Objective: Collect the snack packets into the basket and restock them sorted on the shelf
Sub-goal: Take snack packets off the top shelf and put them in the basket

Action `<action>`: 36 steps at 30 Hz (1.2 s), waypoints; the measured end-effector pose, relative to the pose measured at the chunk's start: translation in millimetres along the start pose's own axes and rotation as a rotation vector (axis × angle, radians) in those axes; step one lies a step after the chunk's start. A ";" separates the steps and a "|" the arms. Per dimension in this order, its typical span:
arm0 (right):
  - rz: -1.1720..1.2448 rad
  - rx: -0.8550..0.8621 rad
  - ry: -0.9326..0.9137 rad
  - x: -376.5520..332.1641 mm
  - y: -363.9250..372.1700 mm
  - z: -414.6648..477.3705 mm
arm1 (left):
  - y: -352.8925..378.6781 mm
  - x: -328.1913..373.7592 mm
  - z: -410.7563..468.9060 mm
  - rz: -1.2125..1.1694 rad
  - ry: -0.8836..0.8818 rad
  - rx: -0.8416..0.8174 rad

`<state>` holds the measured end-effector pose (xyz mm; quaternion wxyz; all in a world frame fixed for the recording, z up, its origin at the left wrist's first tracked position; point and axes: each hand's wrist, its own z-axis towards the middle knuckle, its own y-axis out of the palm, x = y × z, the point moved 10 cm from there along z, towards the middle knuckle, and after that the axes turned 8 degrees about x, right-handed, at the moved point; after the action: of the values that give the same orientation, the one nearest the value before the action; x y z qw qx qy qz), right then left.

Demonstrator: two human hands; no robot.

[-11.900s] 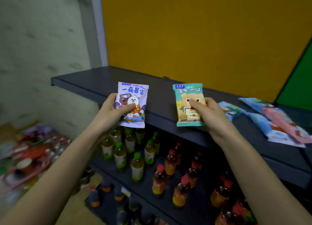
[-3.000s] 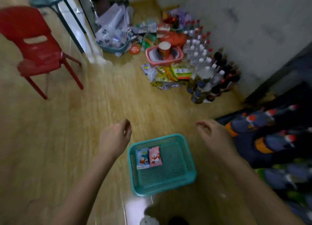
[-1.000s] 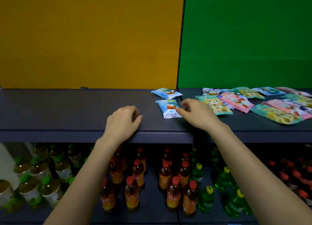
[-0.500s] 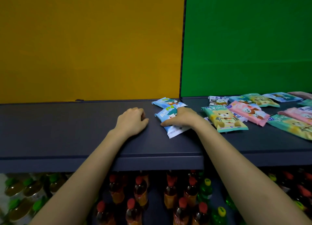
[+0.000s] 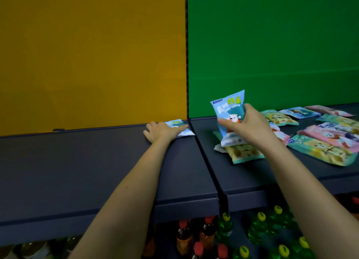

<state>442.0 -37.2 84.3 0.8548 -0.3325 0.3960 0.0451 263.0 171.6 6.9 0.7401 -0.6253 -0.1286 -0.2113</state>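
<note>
Note capped bottles [image 5: 225, 225] standing on the lower level, under the shelf [image 5: 77, 171] front. Further in, locate the right hand [image 5: 250, 126]: fingers curled round a blue packet [image 5: 229, 111], held upright, long axis near vertical, over mixed packets [image 5: 320, 140] lying flat. Furthest back, find the left hand [image 5: 161, 131], fingers straight, pressing a second blue packet [image 5: 182, 129] flat by the rear panel seam. Carry the held packet left and back to join it. No basket in view.
</note>
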 end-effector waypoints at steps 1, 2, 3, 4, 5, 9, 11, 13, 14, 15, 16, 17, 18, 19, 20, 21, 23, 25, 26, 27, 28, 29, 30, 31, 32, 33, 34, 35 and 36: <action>-0.010 0.023 -0.007 3.4 -3.8 -1.8 | 3.5 4.4 1.1 -0.018 -0.011 -0.011; -0.022 0.039 -0.014 6.5 -6.6 -3.4 | 8.1 8.6 3.1 -0.049 -0.021 -0.035; -0.027 0.050 -0.015 9.6 -9.0 -4.8 | 14.5 13.0 6.2 -0.091 -0.023 -0.070; -0.024 0.058 -0.011 13.1 -11.3 -5.5 | 20.4 17.4 8.8 -0.153 -0.017 -0.109; -0.015 0.064 -0.006 16.1 -13.0 -5.6 | 26.4 21.4 12.7 -0.234 0.001 -0.143; 0.037 0.054 0.011 20.4 -15.7 -6.4 | 17.9 28.7 12.1 -0.654 0.049 -0.158; 0.073 0.041 0.007 16.3 -15.3 -8.0 | -1.9 30.5 1.8 -0.730 0.086 -0.158; 0.124 0.014 0.001 7.3 -12.7 -12.2 | -32.7 26.8 -10.7 -0.775 0.131 -0.125; 0.169 -0.005 0.001 1.7 -10.2 -14.9 | -50.6 21.5 -18.4 -0.808 0.149 -0.104; 0.231 -0.031 0.005 -4.8 -5.8 -18.1 | -67.7 12.8 -26.2 -0.850 0.163 -0.080; 0.293 -0.063 0.012 -11.6 0.4 -22.1 | -83.9 1.0 -36.0 -0.881 0.174 -0.051; 0.346 -0.101 0.016 -19.8 8.8 -27.4 | -99.1 -14.3 -47.7 -0.915 0.173 -0.018; 0.390 -0.143 0.021 -28.8 19.3 -34.1 | -112.6 -33.2 -60.0 -0.947 0.159 0.009; 0.432 -0.180 0.025 -37.9 29.0 -41.3 | -123.5 -50.4 -72.4 -0.971 0.143 0.025; 0.472 -0.222 0.019 -48.5 40.2 -49.8 | -133.0 -69.9 -85.1 -0.976 0.121 0.047; 0.508 -0.277 0.005 -62.2 54.6 -61.9 | -143.3 -95.1 -98.6 -0.968 0.091 0.087; 0.569 -0.388 -0.030 -92.8 84.4 -91.2 | -163.2 -150.6 -128.1 -0.946 0.018 0.186; 0.624 -0.503 -0.054 -124.2 116.8 -126.7 | -183.0 -215.6 -163.4 -0.882 -0.086 0.305; 0.647 -0.560 -0.062 -139.1 133.2 -147.5 | -193.2 -248.6 -183.9 -0.844 -0.138 0.366; 0.667 -0.624 -0.066 -154.0 150.1 -170.6 | -203.6 -281.0 -206.9 -0.819 -0.188 0.424; 0.688 -0.689 -0.065 -168.7 166.5 -195.5 | -214.2 -312.7 -232.1 -0.814 -0.238 0.483; 0.707 -0.757 -0.067 -183.9 181.6 -221.9 | -223.9 -343.6 -259.5 -0.822 -0.287 0.542; 0.725 -0.825 -0.067 -198.2 195.7 -249.6 | -232.1 -373.8 -288.5 -0.833 -0.346 0.601; 0.737 -0.897 -0.069 -211.6 209.4 -279.1 | -240.0 -401.7 -319.5 -0.827 -0.408 0.660; 0.749 -0.973 -0.074 -225.2 221.9 -310.5 | -247.7 -428.5 -352.0 -0.813 -0.465 0.716; 0.756 -1.047 -0.082 -238.1 233.1 -343.1 | -253.9 -454.4 -384.5 -0.799 -0.517 0.760; 0.764 -1.114 -0.097 -250.6 243.2 -376.1 | -259.1 -478.9 -416.7 -0.790 -0.567 0.799; 0.768 -1.181 -0.115 -262.2 252.5 -409.2 | -262.8 -502.5 -447.4 -0.781 -0.616 0.831; 0.767 -1.250 -0.132 -272.5 261.4 -443.2 | -265.6 -525.2 -477.1 -0.766 -0.665 0.859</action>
<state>-119.7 -51.6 -68.6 0.4520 -0.5924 0.3327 0.5780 -358.9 -250.3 -88.8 0.7169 -0.2165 -0.6363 -0.1851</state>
